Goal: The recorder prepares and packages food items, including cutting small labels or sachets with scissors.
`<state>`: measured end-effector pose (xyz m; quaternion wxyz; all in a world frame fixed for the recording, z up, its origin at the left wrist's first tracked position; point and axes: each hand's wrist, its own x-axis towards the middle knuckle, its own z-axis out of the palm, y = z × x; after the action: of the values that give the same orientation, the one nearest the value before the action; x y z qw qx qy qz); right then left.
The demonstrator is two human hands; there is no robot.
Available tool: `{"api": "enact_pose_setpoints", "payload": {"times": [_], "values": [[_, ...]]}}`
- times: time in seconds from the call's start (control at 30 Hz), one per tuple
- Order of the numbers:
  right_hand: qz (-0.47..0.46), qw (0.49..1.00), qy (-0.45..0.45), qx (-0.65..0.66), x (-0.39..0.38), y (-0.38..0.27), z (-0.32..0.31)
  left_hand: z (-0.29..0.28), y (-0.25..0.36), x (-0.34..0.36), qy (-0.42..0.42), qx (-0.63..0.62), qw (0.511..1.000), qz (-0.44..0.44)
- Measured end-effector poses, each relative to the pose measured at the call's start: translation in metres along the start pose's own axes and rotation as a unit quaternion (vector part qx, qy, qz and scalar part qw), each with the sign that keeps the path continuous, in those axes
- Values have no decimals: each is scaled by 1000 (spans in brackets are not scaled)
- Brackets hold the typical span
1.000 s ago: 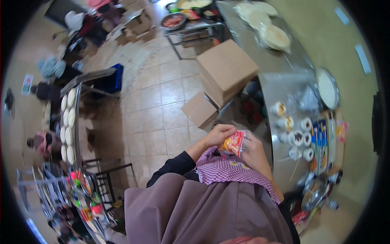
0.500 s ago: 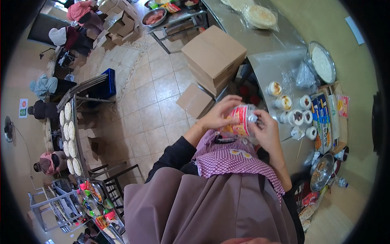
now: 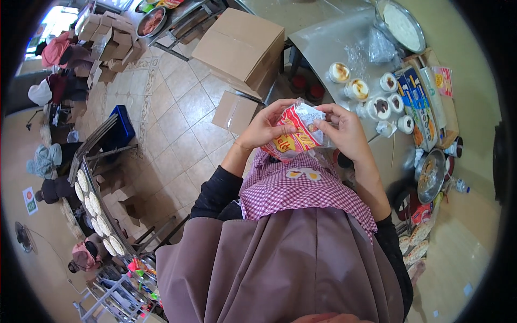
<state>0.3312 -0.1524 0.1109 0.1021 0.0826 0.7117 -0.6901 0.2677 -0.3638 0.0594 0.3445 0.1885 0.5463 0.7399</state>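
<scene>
A clear plastic package with a red and yellow printed front [image 3: 291, 141] is held up between my two hands, over the checked apron [image 3: 301, 183]. My left hand [image 3: 263, 128] grips its left side, the thumb lying across the printed front. At its upper right, my right hand [image 3: 344, 130] pinches the edge beside a whitish patch. What the package contains cannot be made out.
To the right, a metal table [image 3: 344, 48] bears several round white tubs [image 3: 357, 89], a clear plastic bag [image 3: 381, 46] and a bowl of white powder [image 3: 401, 27]. Cardboard boxes [image 3: 239, 43] are stacked ahead. Flat dough rounds [image 3: 95, 203] lie on a rack at left, with people beyond.
The package has turned so its printed front faces up more fully. Both hands have shifted their hold around it, and my view has swung somewhat.
</scene>
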Motion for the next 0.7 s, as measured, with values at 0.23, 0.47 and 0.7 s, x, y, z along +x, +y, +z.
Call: {"api": "enact_pose_setpoints", "payload": {"times": [0.23, 0.47, 0.7], "values": [[-6, 998, 43, 35, 0, 14, -13, -18, -20, 8, -6, -122, 991, -53], [17, 994, 62, 89, 11, 25, -15, -29, -16, 30, -93, -105, 986, -94], [-9, 998, 60, 27, 32, 26, 2, -30, -9, 58, -73, 23, 993, -93]]}}
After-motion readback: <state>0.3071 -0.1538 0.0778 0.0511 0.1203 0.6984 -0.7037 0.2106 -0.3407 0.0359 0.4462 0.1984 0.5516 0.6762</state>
